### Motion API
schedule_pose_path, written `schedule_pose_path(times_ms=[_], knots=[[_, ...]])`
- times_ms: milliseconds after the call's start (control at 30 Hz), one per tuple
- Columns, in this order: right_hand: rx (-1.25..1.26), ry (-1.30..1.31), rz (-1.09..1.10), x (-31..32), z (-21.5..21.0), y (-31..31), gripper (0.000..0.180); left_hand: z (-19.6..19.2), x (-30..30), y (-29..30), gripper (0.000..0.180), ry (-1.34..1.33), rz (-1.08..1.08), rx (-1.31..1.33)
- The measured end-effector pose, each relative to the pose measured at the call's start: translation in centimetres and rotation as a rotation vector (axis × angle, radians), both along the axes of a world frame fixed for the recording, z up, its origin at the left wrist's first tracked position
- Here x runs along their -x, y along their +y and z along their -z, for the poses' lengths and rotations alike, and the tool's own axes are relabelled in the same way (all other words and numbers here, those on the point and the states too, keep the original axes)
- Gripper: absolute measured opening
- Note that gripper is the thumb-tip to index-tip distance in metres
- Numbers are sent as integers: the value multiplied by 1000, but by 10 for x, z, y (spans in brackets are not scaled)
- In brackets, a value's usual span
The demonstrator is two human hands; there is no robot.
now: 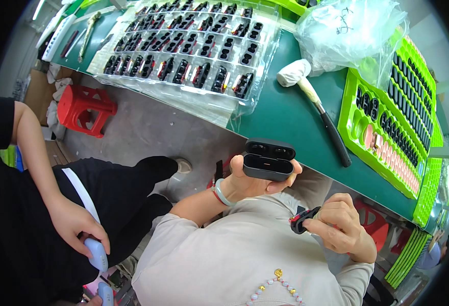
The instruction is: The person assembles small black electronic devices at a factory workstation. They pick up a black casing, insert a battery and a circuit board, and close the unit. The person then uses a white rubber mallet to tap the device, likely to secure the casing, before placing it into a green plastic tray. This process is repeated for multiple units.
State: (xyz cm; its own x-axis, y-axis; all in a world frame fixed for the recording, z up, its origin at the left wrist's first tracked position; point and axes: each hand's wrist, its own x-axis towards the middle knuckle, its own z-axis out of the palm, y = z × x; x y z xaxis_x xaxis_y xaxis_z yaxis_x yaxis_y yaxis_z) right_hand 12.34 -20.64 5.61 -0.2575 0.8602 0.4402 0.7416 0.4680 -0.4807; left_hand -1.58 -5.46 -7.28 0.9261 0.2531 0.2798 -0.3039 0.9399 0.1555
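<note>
My left hand [247, 187] holds a black earbud charging case [267, 168], its lid raised and its inside facing up. Two round hollows show in the lid, and a small orange strip shows in the base. Lower and to the right, my right hand [341, 224] pinches a small black double-lobed insert [299, 223] with red and shiny bits along its side. The insert and the case are apart. Similar black pieces fill rows of a clear plastic tray [263, 69] on the green table [298, 122].
A mallet [329, 127] with a white wrapped head lies beside a lime-green tray [348, 109] of black and pink parts. Behind it sits a clear plastic bag [347, 38]. At left, a co-worker's hand [76, 224] holds a light blue device [97, 254]; a red stool [76, 109] stands beyond.
</note>
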Motion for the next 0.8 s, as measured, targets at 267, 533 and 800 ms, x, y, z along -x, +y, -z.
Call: schedule_pose_path(times_ms=[267,533,800], knots=[[55,73,162,-5,3,-1,29,-12,-7,8,112,-92,38,-62],[-91,-158,519,-30,38,44,32,-11,-8,2,115,-182,75,41],[-34,12,602,-23,53,61,32,-8,-3,6,113,-129,42,-70]])
